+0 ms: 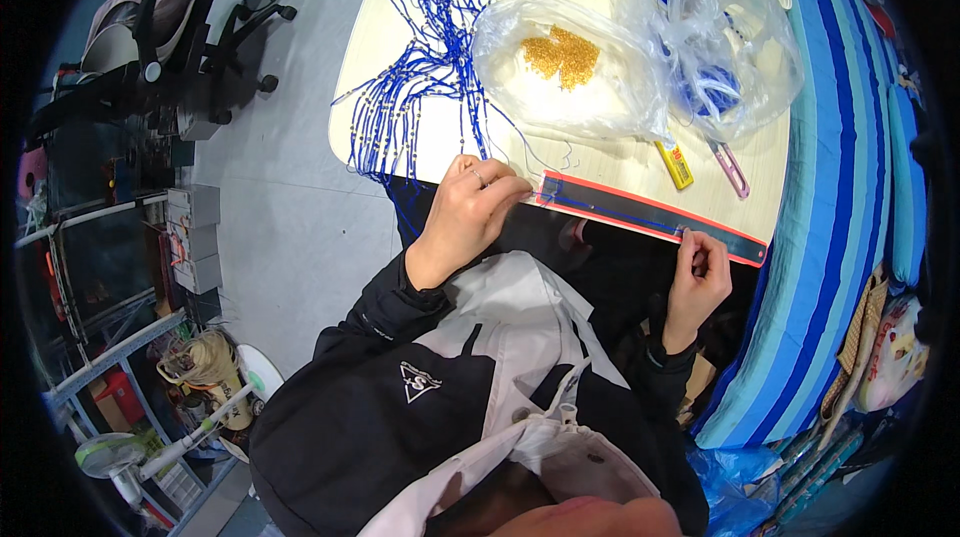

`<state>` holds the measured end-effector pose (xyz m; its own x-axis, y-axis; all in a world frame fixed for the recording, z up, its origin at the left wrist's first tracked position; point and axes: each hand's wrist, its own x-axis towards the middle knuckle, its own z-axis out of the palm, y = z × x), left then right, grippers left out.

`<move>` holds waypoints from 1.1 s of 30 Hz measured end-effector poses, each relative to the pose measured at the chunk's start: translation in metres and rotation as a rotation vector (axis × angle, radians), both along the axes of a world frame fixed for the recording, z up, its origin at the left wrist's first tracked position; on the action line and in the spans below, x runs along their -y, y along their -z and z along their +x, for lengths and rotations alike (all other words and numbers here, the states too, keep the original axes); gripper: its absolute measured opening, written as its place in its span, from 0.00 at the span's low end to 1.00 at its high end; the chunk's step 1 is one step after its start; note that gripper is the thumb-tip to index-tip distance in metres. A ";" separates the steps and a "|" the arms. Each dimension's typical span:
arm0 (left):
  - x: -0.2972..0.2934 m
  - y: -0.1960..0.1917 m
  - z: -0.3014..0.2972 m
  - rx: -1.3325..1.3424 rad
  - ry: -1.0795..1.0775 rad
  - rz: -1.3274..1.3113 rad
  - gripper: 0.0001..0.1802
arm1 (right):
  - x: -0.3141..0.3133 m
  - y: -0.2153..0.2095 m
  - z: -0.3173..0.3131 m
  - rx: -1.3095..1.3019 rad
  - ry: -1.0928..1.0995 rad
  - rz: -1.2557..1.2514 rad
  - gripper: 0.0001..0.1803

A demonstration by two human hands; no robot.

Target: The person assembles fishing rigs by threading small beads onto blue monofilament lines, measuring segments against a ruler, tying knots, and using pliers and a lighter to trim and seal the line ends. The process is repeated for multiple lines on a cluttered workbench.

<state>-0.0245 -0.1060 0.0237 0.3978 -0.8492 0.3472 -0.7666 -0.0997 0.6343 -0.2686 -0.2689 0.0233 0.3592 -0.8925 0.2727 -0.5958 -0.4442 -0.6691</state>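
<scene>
A thin blue beaded strand (610,210) is stretched along a dark ruler with red edges (720,242), which lies at the table's near edge. At the ruler's left end, my left hand (468,212) is closed in a pinch on the strand; a ring sits on one finger. Near the ruler's right part, my right hand (699,282) pinches the strand's other end with thumb and finger. A large bundle of blue beaded strands (440,47) spreads over the table left of centre, some hanging over the near edge.
An open clear plastic bag with gold beads (562,57) lies mid-table. Right of it, another clear bag (740,47) holds blue spools. A yellow box (676,165) and a pink-handled cutter (731,170) lie near the ruler. A blue striped cloth (810,237) borders the table's right side.
</scene>
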 end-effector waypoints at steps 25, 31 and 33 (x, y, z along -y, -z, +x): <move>0.012 -0.009 -0.005 0.025 -0.019 0.053 0.05 | 0.004 -0.001 -0.002 0.000 0.013 -0.002 0.02; 0.013 -0.008 -0.005 0.018 -0.007 0.057 0.05 | 0.004 0.002 -0.004 0.058 0.044 0.013 0.03; 0.013 -0.008 -0.006 0.010 -0.011 0.065 0.05 | 0.003 0.002 -0.005 0.081 0.052 0.037 0.04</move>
